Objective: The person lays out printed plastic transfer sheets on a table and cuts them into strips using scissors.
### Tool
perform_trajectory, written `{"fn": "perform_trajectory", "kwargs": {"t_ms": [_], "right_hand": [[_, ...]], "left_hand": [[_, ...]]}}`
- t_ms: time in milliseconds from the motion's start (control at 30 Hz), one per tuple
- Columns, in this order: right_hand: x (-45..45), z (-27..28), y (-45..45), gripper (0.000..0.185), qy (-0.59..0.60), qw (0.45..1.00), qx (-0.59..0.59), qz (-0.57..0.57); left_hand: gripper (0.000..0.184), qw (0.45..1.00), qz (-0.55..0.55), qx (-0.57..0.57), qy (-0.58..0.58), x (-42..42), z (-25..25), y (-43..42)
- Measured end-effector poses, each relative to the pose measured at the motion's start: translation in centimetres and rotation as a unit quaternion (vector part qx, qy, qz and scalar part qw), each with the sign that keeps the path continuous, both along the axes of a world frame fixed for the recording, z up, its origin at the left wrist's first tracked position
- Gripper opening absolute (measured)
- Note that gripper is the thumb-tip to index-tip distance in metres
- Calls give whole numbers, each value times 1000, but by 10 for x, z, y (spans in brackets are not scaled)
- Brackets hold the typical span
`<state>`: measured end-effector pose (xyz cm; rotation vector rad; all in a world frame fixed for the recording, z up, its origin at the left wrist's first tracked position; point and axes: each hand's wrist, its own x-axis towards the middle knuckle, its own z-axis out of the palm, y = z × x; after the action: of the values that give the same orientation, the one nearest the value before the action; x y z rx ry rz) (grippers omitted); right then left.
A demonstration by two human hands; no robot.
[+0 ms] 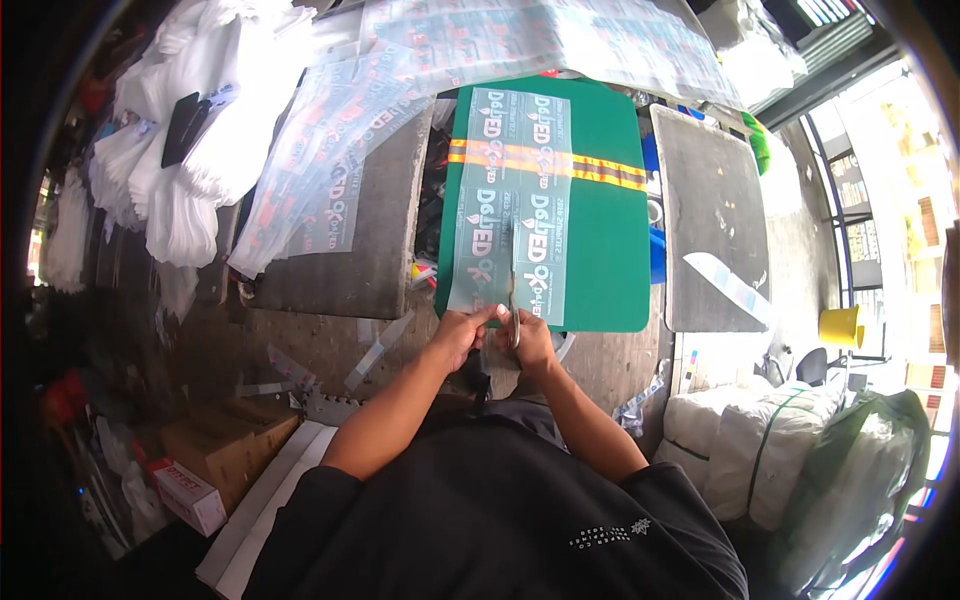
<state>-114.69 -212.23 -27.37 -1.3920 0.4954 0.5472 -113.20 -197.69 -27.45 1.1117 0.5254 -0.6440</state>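
A clear printed plastic sheet [542, 215] lies lengthwise over a green board [610, 255], across an orange and yellow reflective strip [610, 172]. At the sheet's near edge, my right hand [528, 340] is closed on the handles of scissors [514, 300], whose blades point away from me along the middle of the sheet. My left hand [464, 334] pinches the near edge of the sheet just left of the scissors. The two hands are close together, and the fingertips of the left are partly hidden.
Dark boards [385, 215] flank the green one, the right board [710, 210] with a plastic strip on it. More printed sheets [430, 50] spread across the back. White bags [215, 100] hang at left; cardboard boxes [225, 445] and wrapped bundles [755, 440] stand nearer.
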Motion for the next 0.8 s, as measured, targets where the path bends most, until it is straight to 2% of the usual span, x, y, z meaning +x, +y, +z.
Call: {"fn": "perform_trajectory", "kwargs": {"t_ms": [67,200,433,600,800], "right_hand": [[7,3,0,43,1,998,61,-27],[15,6,1,42,-5,997,75,-25],[15,0,5,45,-15,999,44,-12],[27,10,6,50,-5,999,29,-16],[29,1,9,52,-25,1000,-6,-1]], "left_hand": [[14,1000,3,-6,-1,-2,5,-1],[16,1000,21,-21,2,-5,7,0],[17,999,25,-21,3,-5,6,4],[22,998,6,-62,2,-6,8,8],[18,998,23,-55,18,-6,3,10]]}}
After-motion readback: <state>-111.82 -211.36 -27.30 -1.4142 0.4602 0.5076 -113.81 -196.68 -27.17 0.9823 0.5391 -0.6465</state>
